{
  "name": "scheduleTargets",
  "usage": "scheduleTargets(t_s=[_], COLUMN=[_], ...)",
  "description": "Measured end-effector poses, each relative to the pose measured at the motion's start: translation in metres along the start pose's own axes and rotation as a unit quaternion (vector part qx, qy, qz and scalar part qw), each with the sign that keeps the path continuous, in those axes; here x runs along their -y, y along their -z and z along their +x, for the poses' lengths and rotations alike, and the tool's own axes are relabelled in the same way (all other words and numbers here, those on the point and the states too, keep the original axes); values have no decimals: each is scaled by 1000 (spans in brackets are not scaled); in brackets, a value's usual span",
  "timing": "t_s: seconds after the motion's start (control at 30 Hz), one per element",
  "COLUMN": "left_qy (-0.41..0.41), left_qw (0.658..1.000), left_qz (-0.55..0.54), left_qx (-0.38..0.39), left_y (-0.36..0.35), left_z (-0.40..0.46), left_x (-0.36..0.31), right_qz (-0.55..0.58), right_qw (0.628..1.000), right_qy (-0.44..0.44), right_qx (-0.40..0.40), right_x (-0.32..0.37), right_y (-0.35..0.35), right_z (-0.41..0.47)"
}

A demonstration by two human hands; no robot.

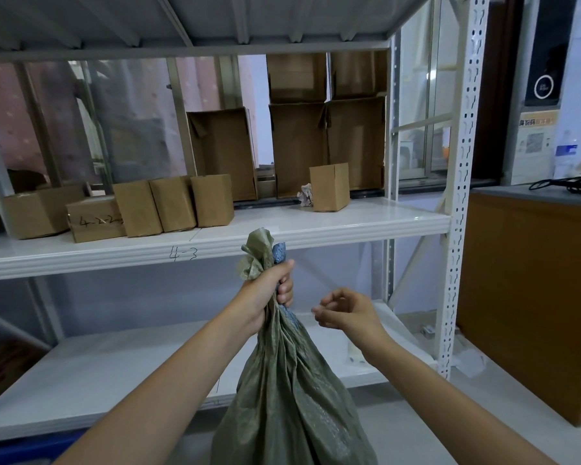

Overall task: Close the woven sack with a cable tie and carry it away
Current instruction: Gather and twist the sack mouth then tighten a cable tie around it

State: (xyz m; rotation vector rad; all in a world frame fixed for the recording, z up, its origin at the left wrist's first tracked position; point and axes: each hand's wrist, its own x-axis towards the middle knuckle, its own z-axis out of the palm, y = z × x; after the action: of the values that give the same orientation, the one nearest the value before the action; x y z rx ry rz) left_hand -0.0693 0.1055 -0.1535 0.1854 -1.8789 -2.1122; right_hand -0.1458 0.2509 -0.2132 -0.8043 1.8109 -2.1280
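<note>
woven sack, grey-green plastic weave (292, 391): hangs in front of the white metal shelving unit (460, 209), its mouth gathered into a twisted neck with a blue-printed strip showing in the folds. body droops in long soft creases and bulges low, so by my reckoning it holds something of moderate weight; the cloth is limp, not stiff, and likely a little slick.

left hand (269, 290): fist wrapped tight round the gathered neck, the frilled mouth sprouting above the thumb. this is the sensible hold; the tie would want to sit just beside the fist, on the bunched part.

right hand (344, 312): just beside the neck, not touching it, fingers loosely curled toward the thumb. whether a cable tie is pinched there i cannot tell; none can be made out anywhere.

middle shelf: row of small brown cardboard boxes (173, 204), one marked in pen "4-2-2" with more cut off behind its neighbour; taller open brown cartons (326, 142) standing behind. shelf edge reads "4-3" by hand.

right side: large brown carton or cabinet (530, 297), black cable (564, 182) on top, a poster with a qr code on the wall, its print too small to read.
</note>
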Motion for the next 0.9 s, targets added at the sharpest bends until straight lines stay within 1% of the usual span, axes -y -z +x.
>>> scheduleTargets(t_s=[0.13, 0.27, 0.37, 0.5, 0.57, 0.63, 0.8, 0.87, 0.9], left_qy=[-1, -1, -25, -85, -89, -72, -36, -31, -33], left_qw=[1000, 998, 991, 968, 944, 927, 899, 898, 902], left_qz=[9, 60, 133, 232, 314, 368, 436, 438, 428], left_qx=[4, 6, -3, -39, -45, -32, 26, 32, 37], left_y=[-1, -1, 1, 3, 5, 9, 11, 12, 13], left_z=[-1, -2, -6, -7, -7, -6, -4, -3, -3], left_x=[0, -2, -5, -8, -13, -18, -29, -29, -29], right_qz=[-32, -44, -53, -40, -35, -26, -15, -36, -54], right_qw=[997, 996, 994, 994, 994, 994, 993, 992, 991], right_qy=[66, 66, 65, 53, 49, 47, 47, 49, 52], right_qx=[-1, 44, 71, 91, 94, 99, 108, 111, 114], right_x=[2, 6, 9, 10, 9, 7, 6, 7, 8], right_y=[-11, -21, -23, -23, -24, -25, -28, -29, -30], right_z=[2, 6, 9, 13, 14, 15, 16, 15, 14])
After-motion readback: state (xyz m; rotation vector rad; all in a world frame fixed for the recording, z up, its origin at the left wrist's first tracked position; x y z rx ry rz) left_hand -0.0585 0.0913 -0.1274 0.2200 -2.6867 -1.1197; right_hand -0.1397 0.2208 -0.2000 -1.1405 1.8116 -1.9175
